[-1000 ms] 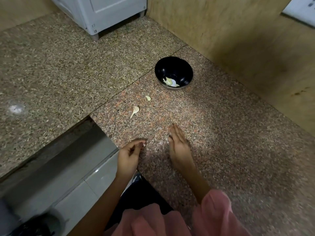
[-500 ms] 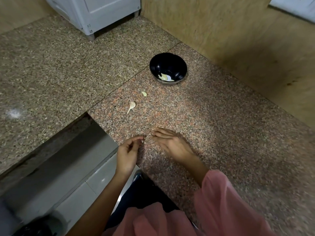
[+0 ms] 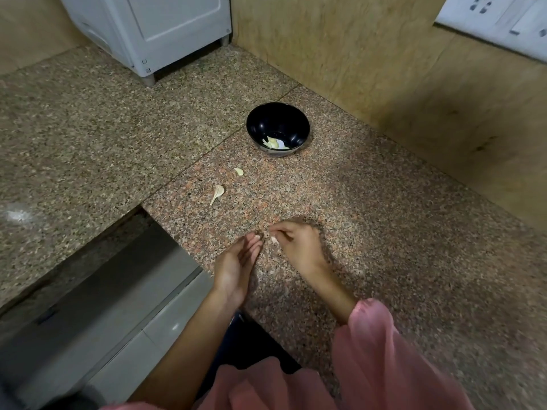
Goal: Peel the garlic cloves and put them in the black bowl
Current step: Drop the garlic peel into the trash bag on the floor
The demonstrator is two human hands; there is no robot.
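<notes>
1. Since half a second ago, both hands have drawn closer together over the near part of the table: the right hand (image 3: 299, 247), then stretched flat toward the left, now curls its fingers, and the left hand (image 3: 236, 263) has turned palm-up with its fingertips meeting the right's.
2. Right hand: thumb and forefinger pinch together at the tips, and a small pale garlic clove (image 3: 274, 240) shows just under them; motion blur hides exactly how it is held.
3. Left hand: fingers nearly straight and relaxed, tips just beside the clove; whether they touch it cannot be told.
4. Speckled pink-brown granite makes up the table (image 3: 384, 232), with a seam running diagonally past the bowl; a greyer slab (image 3: 74, 137) joins it on the left.
5. Farther back, near the corner, sits the black bowl (image 3: 278, 128), holding a few pale peeled cloves (image 3: 273, 143) at its bottom.
6. Between bowl and hands lie two loose pieces on the stone: a small clove (image 3: 239, 171) nearer the bowl and a larger clove with a thin tail (image 3: 217, 193), well apart from the hands.
7. Tan, wood-grained wall panels (image 3: 370, 54) close off the back and right.
8. A white appliance (image 3: 154, 34) stands on short feet at the back left.
9. A white switch plate (image 3: 497, 22) hangs on the wall at upper right.
10. Pink sleeves (image 3: 376, 350) fill the bottom edge, and a steel-grey ledge (image 3: 97, 291) drops away at lower left.
</notes>
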